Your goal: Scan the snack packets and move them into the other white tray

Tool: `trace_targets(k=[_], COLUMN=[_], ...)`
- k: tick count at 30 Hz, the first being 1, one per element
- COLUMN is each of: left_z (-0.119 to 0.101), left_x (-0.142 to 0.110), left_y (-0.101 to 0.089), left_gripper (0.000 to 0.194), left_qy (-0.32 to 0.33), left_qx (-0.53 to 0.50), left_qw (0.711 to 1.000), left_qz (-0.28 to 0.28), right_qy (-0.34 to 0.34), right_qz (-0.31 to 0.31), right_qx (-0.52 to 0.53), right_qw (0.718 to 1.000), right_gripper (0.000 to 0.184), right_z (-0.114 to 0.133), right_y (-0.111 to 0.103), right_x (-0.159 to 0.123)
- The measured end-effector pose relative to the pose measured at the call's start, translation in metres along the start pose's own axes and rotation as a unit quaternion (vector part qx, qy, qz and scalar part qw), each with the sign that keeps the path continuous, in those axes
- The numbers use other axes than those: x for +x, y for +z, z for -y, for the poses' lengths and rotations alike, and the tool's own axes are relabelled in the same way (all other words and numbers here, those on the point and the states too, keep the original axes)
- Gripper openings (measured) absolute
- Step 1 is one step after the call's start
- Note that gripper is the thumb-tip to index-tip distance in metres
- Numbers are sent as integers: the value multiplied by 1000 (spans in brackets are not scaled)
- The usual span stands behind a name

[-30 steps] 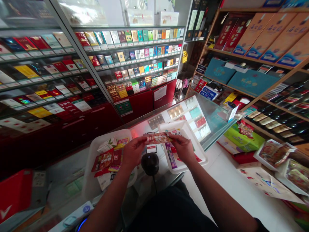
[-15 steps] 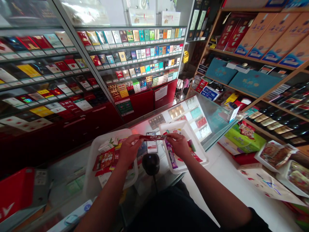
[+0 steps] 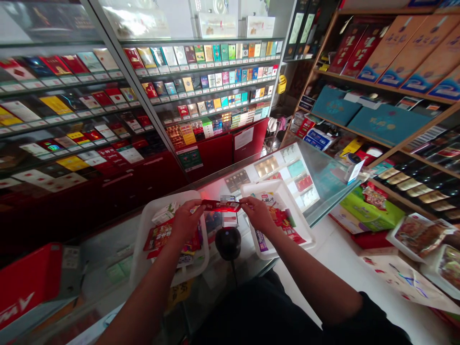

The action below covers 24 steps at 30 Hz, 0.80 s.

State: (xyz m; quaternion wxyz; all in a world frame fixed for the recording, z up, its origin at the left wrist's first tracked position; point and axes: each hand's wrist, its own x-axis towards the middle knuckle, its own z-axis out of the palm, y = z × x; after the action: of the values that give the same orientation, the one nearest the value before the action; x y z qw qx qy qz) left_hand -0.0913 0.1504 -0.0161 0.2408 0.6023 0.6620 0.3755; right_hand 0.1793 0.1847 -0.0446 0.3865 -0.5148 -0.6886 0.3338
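Note:
Between my hands a narrow red snack packet [image 3: 217,205] is stretched out level. My left hand [image 3: 187,218] pinches its left end, and my right hand [image 3: 256,213] pinches its right end. Just beyond and below the packet stands a phone [image 3: 230,220], partly covered by it. A black barcode scanner [image 3: 228,243] sits nearer to me, with a red glow on the packet. Under my left hand is a white tray [image 3: 138,254] of red, yellow and white snack packs. A second white tray [image 3: 309,239], below my right hand, holds red and purple packets.
The glass counter [image 3: 312,167] has small boxes under its top. Shelves of cigarette packs [image 3: 215,79] line the wall behind. A red box [image 3: 30,282] stands at the lower left. Boxes and bottles [image 3: 417,182] fill the wooden shelves at right, above a green carton [image 3: 362,211].
The packet has turned and shifted slightly left against the scanner, and a red light now falls on it. Both hands keep their pinch. The whole view has moved a little.

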Motion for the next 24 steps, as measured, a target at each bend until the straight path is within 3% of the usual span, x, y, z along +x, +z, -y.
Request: trace_targets(k=[8, 13, 24], left_z=[36, 49, 55], left_x=[9, 6, -2], left_y=[-3, -1, -1], left_gripper=[21, 21, 20], left_qy=[114, 130, 142], left_qx=[83, 108, 129], left_qw=[990, 986, 981], left_qz=[-4, -2, 9], right_qy=[-83, -88, -105], right_qz=[11, 41, 68], right_qx=[-84, -111, -138], right_qw=[993, 989, 982], right_gripper=[14, 16, 12], right_z=[-23, -27, -31], right_y=[23, 27, 30], right_x=[3, -4, -12])
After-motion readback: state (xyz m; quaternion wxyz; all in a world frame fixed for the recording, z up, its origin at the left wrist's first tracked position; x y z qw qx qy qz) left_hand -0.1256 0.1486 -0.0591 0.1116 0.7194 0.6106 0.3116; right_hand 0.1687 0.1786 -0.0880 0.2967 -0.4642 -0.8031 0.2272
